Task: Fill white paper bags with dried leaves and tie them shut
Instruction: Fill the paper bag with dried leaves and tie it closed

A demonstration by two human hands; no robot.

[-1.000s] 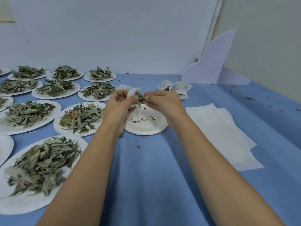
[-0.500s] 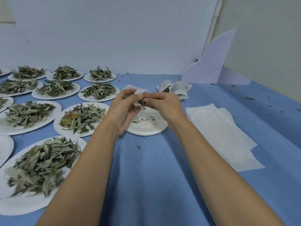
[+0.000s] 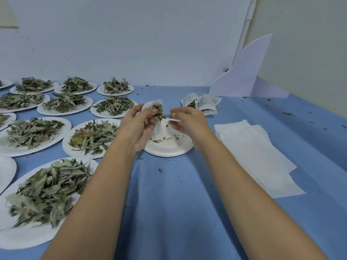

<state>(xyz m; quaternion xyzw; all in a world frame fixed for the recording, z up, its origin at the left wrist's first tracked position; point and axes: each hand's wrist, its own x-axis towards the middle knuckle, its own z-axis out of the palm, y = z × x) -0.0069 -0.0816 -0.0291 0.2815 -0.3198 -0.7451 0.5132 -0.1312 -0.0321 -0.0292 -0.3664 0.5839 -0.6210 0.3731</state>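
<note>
My left hand grips a small white paper bag above a nearly bare paper plate. Dried leaves stick out of the bag's open mouth toward the right. Just right of it, my right hand has thumb and forefinger pinched at the tip of a thin leaf stem coming from the bag. Only crumbs lie on the plate below.
Several paper plates piled with dried leaves cover the blue table on the left. Two stuffed bags lie behind the plate. A stack of flat empty bags lies to the right. A white board leans in the back corner.
My hands have drawn slightly apart. The bag's mouth has turned so that more leaves show, and my right hand has backed off to the right of it.
</note>
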